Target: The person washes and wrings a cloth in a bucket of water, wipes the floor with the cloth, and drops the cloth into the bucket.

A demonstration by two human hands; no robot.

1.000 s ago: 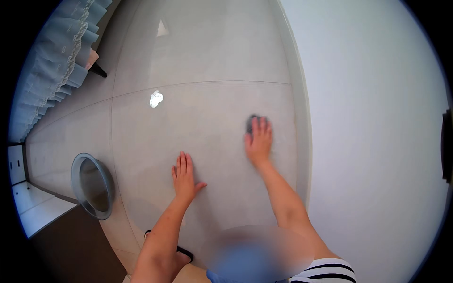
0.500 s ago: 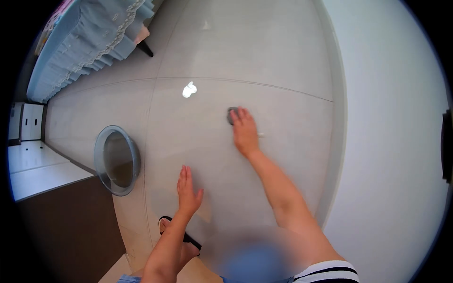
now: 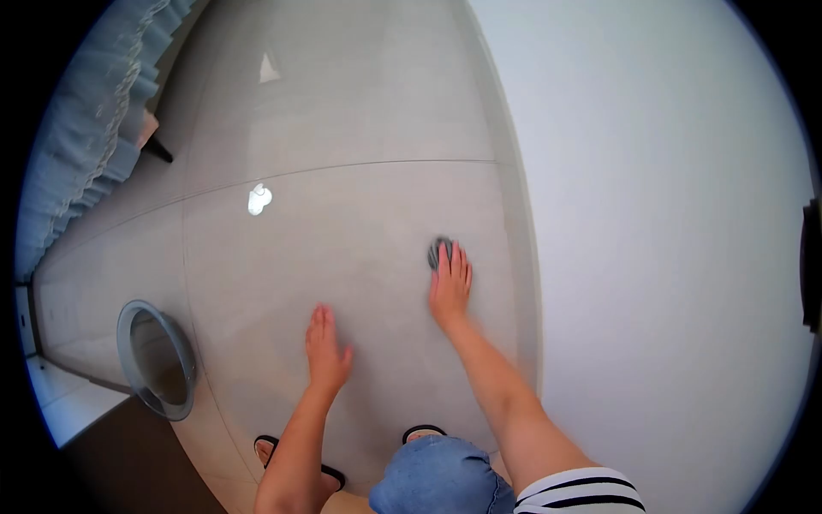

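Note:
My right hand [image 3: 449, 287] presses down on a dark grey cloth [image 3: 434, 257] on the tiled floor [image 3: 342, 248]. Its fingers reach over the bunched cloth, and part of it is hidden beneath them. To the left, my left hand [image 3: 326, 353] is open and empty, fingers stretched out and thumb apart, over or on the floor; I cannot tell whether it touches. Further left stands a grey-blue basin [image 3: 126, 355] with murky, brownish water [image 3: 158, 364] in it.
A white wall [image 3: 642, 214] with a baseboard [image 3: 514, 197] runs along the right. Pale blue ruffled fabric [image 3: 94, 111] and a dark furniture leg [image 3: 157, 150] are at upper left. A brown cabinet side [image 3: 128, 463] is at lower left. Bright reflections lie on the tiles.
The view has turned, so basin and fabric sit further left. My right hand has slid the cloth closer to the wall's baseboard. My left hand stays open.

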